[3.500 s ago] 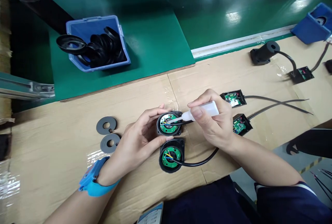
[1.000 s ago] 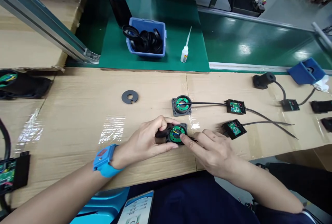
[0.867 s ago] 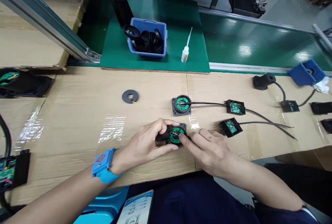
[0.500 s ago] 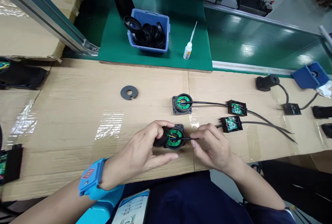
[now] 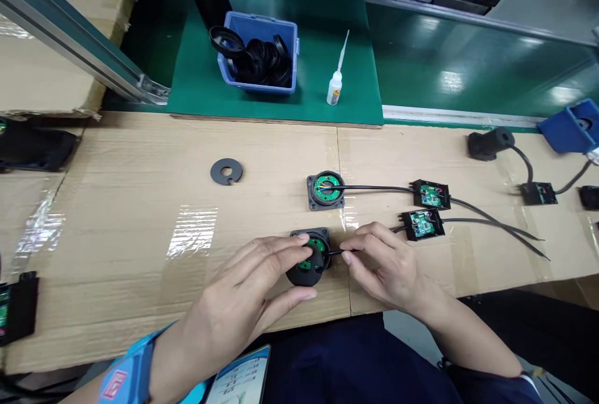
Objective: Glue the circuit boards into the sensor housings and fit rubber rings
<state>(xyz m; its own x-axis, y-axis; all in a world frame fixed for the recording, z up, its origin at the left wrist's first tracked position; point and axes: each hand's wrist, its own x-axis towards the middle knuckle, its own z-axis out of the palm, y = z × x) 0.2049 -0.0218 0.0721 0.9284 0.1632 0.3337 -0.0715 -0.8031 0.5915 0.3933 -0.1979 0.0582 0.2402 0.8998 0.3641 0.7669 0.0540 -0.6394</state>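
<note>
My left hand (image 5: 255,273) grips a black notched disc (image 5: 304,274) by its edges, tilted over the near square black housing (image 5: 296,233). Part of a green circuit board (image 5: 317,244) shows inside that housing; the disc and my fingers hide the rest. Between thumb and fingertips, my right hand (image 5: 384,260) pinches the black cable (image 5: 335,252) just right of the housing. This cable runs behind my hand toward the nearer black box with a circuit board (image 5: 422,224). Behind it lies a second housing (image 5: 326,190), uncovered, with thin coloured wires on its round board.
A flat disc (image 5: 226,172) lies left of the housings. On the green board, a blue bin (image 5: 292,67) holds black rings beside a white dropper bottle (image 5: 334,88). Another circuit box (image 5: 430,195) sits right; a blue container (image 5: 568,128) stands far right.
My left hand has turned the disc from the housing's left side to lie over its near part, covering much of the board. My right hand keeps its pinch on the cable.
</note>
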